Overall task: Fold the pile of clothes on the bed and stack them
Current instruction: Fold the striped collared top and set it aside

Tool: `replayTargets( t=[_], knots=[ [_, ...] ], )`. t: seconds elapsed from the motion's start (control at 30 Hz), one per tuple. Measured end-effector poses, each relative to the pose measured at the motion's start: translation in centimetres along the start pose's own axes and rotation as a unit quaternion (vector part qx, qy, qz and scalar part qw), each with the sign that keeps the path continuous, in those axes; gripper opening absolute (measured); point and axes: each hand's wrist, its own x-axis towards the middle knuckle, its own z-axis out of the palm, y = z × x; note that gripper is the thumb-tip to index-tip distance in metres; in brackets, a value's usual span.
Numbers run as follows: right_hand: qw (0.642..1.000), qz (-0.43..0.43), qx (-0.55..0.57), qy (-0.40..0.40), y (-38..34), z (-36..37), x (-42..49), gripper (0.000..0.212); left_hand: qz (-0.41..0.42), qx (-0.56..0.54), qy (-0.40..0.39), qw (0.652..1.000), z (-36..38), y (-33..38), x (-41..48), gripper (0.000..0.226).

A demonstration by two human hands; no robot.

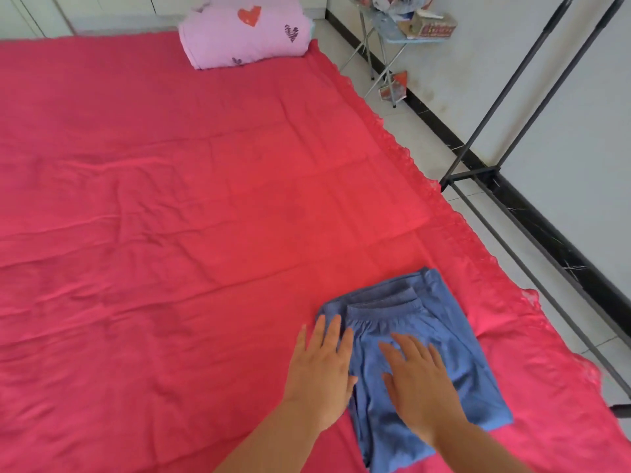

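Note:
A blue garment with an elastic waistband lies folded flat near the right edge of the bed, which is covered by a red sheet. My left hand lies flat with straight fingers on the garment's left edge, partly on the sheet. My right hand presses flat on the middle of the blue cloth, fingers spread. Neither hand grips anything. No other loose clothes show in view.
A rolled pink quilt with heart prints lies at the far end of the bed. Beside the bed's right edge stands a black metal rack frame on the tiled floor. A small folding stool with clutter stands by the wall.

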Motion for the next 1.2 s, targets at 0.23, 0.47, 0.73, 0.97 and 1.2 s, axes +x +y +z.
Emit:
replayTargets(
  t=[0.23,0.47,0.73,0.97,1.2],
  knots=[
    [0.997,-0.075,0.023,0.016,-10.8,-6.1,2.4,0.04,-0.071,0.007,0.031,0.997,-7.9,-8.7,-5.8,0.057],
    [0.986,-0.164,0.023,0.006,-24.5,-10.7,4.0,0.042,-0.135,0.011,0.039,0.99,-13.2,-18.1,-14.9,0.045],
    [0.971,-0.238,0.013,-0.014,-43.8,-16.0,3.7,0.053,-0.221,0.018,0.03,0.975,-17.9,-31.9,-28.3,0.043],
    [0.963,-0.265,0.013,-0.035,-60.3,-18.0,2.6,0.049,-0.279,0.006,-0.009,0.96,-22.2,-43.2,-40.1,0.037],
    [0.948,-0.3,0.057,-0.09,-71.2,-20.3,0.8,0.035,-0.37,-0.015,-0.02,0.929,-23.1,-50.4,-48.2,0.031]
  ],
)
